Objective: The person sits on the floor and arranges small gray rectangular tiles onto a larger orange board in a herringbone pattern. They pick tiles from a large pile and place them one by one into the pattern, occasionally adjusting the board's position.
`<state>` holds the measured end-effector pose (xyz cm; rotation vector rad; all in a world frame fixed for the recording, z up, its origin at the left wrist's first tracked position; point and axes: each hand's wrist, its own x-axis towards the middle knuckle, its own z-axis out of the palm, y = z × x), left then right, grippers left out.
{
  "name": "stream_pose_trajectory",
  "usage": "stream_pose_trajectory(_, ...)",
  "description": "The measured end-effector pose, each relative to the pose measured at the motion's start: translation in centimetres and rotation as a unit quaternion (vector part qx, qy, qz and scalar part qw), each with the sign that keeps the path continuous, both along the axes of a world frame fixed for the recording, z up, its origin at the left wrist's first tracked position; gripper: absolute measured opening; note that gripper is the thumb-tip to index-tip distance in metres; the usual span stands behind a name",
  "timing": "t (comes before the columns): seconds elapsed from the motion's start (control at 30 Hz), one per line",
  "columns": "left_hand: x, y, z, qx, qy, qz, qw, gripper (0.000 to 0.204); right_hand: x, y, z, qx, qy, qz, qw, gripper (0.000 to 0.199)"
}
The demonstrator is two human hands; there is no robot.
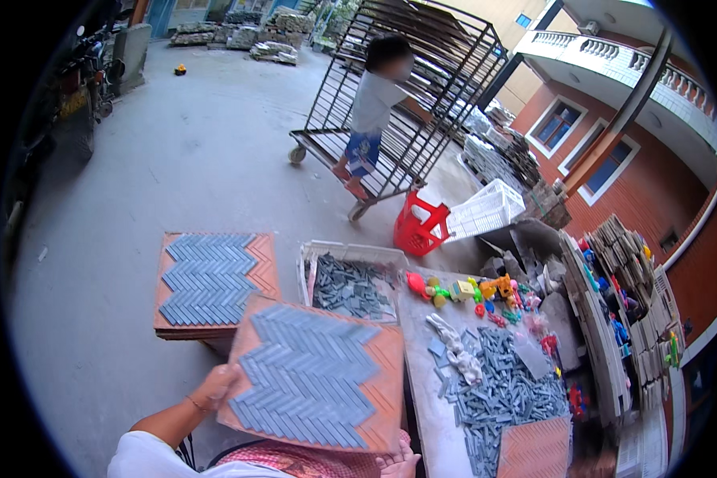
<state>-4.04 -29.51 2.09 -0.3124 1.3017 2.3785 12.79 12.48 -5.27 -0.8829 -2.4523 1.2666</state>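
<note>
My left hand [215, 386] is closed on the left edge of an orange mould tray [386, 350], tilted in front of me. Narrow blue-grey tiles [307, 374] fill most of its herringbone grooves; bare grooves show along the right side. Close to the tray's lower right corner lies my right hand [400, 460], palm up with fingers loosely extended; whether it touches the tray is unclear. Beyond my left hand, a similar tiled tray [263, 275] tops a stack. To the right, a worktable [434, 414] bears a heap of loose tiles [502, 390] and another orange tray [534, 450].
A white crate [304, 275] of tile pieces stands beyond the held tray. Small colourful toys [462, 291] and white gloves [458, 350] lie on the worktable. Further off are a red basket [410, 231], a white crate [494, 207], and a person [370, 103] standing on a wheeled metal rack [327, 103].
</note>
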Motion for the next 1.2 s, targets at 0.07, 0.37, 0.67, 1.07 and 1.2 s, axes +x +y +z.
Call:
stream_pose_trajectory(0.07,-0.6,-4.1,-0.2,-0.114,0.061,0.068,0.989,0.044,-0.8,-0.6,-0.9,0.006,-0.009,0.02,1.0,0.047)
stream_pose_trajectory(0.37,-6.6,-17.0,-3.6,-0.07,0.132,0.223,0.963,0.047,-2.0,-1.6,-2.9,0.03,-0.023,0.029,0.999,0.049)
stream_pose_trajectory(0.67,-12.5,-22.8,-8.2,-0.098,0.106,0.234,0.962,0.045,-1.1,-1.5,-3.7,0.047,-0.042,0.003,0.998,0.053)
stream_pose_trajectory(1.07,-15.0,-31.1,-11.5,-0.714,0.103,0.076,0.688,0.058,-1.9,-5.2,3.0,-0.25,0.024,-0.061,0.966,0.033)
stream_pose_trajectory(1.2,-16.2,-29.5,-11.0,-0.796,0.158,0.041,0.583,0.058,-2.3,-5.4,3.8,-0.3,0.062,-0.065,0.95,0.024)
